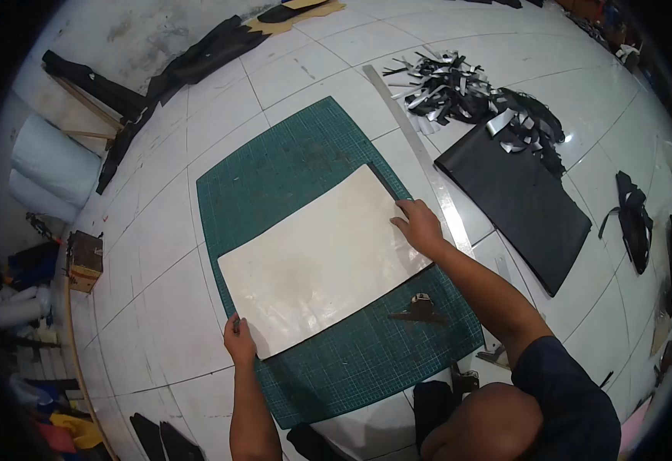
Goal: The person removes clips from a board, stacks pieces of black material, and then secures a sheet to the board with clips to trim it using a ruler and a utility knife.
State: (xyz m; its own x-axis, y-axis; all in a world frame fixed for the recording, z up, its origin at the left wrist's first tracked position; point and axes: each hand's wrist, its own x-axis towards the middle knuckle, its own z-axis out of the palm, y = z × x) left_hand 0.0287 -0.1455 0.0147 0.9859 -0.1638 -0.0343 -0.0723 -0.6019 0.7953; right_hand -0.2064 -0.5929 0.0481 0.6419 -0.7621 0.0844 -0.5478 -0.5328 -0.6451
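Note:
A cream rectangular sheet [321, 261] lies at a slant over the green cutting mat [274, 169], with a thin dark edge showing along its right and lower sides. My left hand [239, 339] is at the sheet's lower left corner, fingers closed on its edge. At the right edge, my right hand [419, 224] grips the sheet between thumb and fingers. A dark metal clamp [420, 308] rests on the mat below the sheet, near my right forearm.
A long metal ruler [420, 154] lies right of the mat. Beyond it are folded black material [520, 203] and a heap of black and silver strips [447, 88]. A small box [86, 261] and pale rolls [53, 161] stand at left.

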